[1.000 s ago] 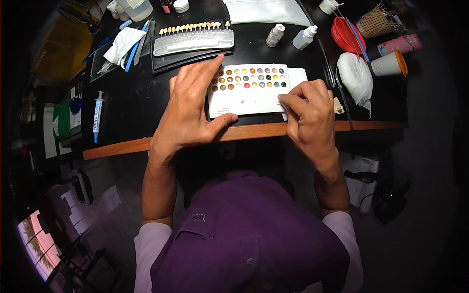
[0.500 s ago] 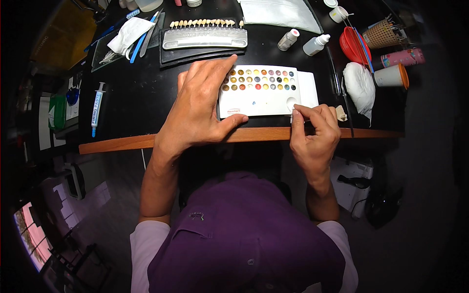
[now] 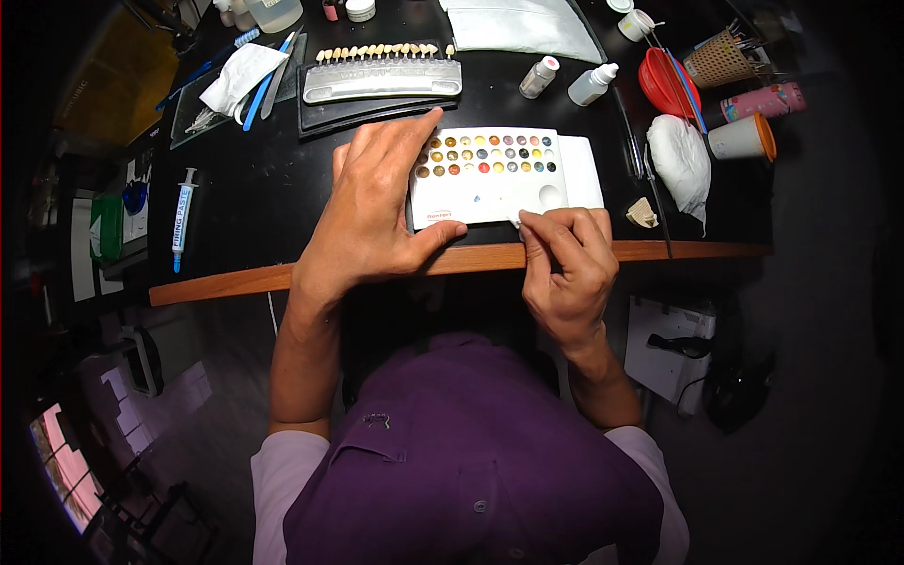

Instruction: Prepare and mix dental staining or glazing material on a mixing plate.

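Observation:
A white palette (image 3: 513, 196) with rows of small coloured paint wells lies at the table's near edge. My left hand (image 3: 369, 202) spans its left end, fingers along the far side and thumb at the near edge, gripping it. With thumb and index finger pinched, my right hand (image 3: 570, 268) holds a small white wad (image 3: 515, 217) at the palette's near edge, left of its round hollow. What the wad is made of cannot be made out; the fingers cover most of it. Two small paint smears mark the palette's bare lower part.
Behind the palette stand a tooth shade guide (image 3: 381, 80) and two small bottles (image 3: 539, 77), (image 3: 592, 85). A labelled syringe (image 3: 184, 218) lies left. To the right are a crumpled white tissue (image 3: 678, 162), thin brushes, a red bowl (image 3: 667, 83) and a cup (image 3: 741, 139).
My right hand has moved left along the palette's near edge, away from the round hollow, with the white wad in its pinch. My left hand keeps its grip. The whole view has shifted slightly.

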Motion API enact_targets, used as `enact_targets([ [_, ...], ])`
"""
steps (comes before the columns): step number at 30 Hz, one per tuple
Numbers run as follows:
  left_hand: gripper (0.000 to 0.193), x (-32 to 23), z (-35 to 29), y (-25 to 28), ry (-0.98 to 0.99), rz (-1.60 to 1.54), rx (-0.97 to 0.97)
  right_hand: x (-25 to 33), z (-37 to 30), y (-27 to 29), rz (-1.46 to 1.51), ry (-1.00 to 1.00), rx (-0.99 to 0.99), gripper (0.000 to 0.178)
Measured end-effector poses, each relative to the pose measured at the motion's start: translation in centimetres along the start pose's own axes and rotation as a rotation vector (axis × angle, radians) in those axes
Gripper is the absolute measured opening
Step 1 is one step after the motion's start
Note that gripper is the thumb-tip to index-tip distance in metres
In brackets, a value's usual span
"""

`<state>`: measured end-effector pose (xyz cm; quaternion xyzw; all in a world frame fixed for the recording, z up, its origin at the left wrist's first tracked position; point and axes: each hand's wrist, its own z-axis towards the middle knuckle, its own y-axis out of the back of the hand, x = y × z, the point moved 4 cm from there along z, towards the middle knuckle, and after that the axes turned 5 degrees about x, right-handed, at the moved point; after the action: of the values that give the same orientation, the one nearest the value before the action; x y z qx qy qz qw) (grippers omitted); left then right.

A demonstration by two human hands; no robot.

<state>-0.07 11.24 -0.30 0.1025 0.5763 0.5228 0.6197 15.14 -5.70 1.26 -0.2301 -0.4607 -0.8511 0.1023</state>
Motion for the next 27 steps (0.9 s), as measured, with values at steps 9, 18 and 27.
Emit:
enact_targets([
  [9, 0.106, 0.0, -0.1, 0.3, 0.011, 0.0, 0.001, -3.0, 2.9, 1.0, -0.029, -0.142, 0.053, 0.008],
  [18, 0.109, 0.2, -0.4, 0.4, 0.027, 0.005, 0.0, -0.4, 2.8, 1.4, -0.038, 0.014, 0.306, 0.01],
  [27, 0.113, 0.4, 0.0, 0.1, 0.009, -0.008, -0.002, -0.1, 2.4, 0.2, -0.147, 0.004, 0.105, 0.01],
])
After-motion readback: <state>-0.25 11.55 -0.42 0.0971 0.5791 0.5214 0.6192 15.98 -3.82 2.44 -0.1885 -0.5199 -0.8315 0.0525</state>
